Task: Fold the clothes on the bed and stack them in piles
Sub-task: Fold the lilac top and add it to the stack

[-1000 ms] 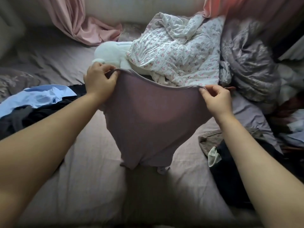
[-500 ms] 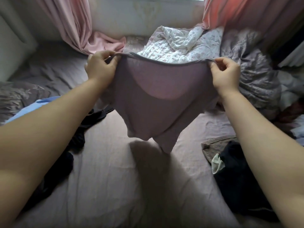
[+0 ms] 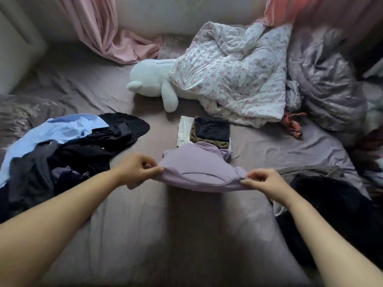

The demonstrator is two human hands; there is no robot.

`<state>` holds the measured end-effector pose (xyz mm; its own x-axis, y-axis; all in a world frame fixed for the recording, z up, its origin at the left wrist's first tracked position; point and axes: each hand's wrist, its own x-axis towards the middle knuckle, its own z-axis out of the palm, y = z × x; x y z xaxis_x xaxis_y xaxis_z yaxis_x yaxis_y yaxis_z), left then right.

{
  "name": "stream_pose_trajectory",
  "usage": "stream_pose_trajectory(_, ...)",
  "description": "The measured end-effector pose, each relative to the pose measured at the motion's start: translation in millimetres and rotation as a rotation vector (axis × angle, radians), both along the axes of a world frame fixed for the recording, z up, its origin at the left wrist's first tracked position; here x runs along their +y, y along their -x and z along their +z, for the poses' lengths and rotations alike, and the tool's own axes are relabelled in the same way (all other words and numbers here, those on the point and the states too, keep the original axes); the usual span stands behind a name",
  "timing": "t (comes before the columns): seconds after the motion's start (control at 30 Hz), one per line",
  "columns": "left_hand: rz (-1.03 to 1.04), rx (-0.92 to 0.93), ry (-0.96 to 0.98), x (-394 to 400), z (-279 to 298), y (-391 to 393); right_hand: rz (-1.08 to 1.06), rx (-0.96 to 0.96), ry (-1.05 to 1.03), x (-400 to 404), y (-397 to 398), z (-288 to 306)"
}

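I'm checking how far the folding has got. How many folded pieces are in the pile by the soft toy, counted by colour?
White piece: 1
Olive piece: 1
Dark navy piece: 1
Total: 3 showing in the pile; the lilac top, gripped by the left hand and right hand, is not counted.

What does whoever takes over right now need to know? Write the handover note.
Left hand and right hand each pinch an end of the mauve top, spread low over the bed sheet.
Done: a small folded stack sits just beyond the top.
Left: fold this top and stack it; then the heap with the light blue shirt on the left, and the dark clothes on the right.
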<state>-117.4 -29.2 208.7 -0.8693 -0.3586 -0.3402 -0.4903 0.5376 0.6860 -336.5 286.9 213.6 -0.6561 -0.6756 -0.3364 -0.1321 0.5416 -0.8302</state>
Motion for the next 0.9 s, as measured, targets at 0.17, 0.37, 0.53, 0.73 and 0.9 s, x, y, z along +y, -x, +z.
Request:
stream_pose_trajectory(0.17,-0.102,-0.264,-0.074,30,-90,-28,-0.053,-0.185,-0.194,26,-46,-90)
stream_pose_trajectory(0.37,-0.312,-0.517,0.000,71,-169,-56,0.051,-0.349,-0.450,56,-93,-166)
stream_pose_trajectory(0.53,-0.468,-0.646,0.091,91,-197,-72,0.183,-0.346,-0.621,60,-103,-197)
stream_pose_trajectory(0.73,-0.471,-0.712,0.060,100,-224,-90,0.461,-0.338,-0.870,51,-100,-227)
stream_pose_trajectory(0.9,-0.538,-0.772,0.127,124,-255,-101,0.403,-0.268,-0.876,51,-123,-265)
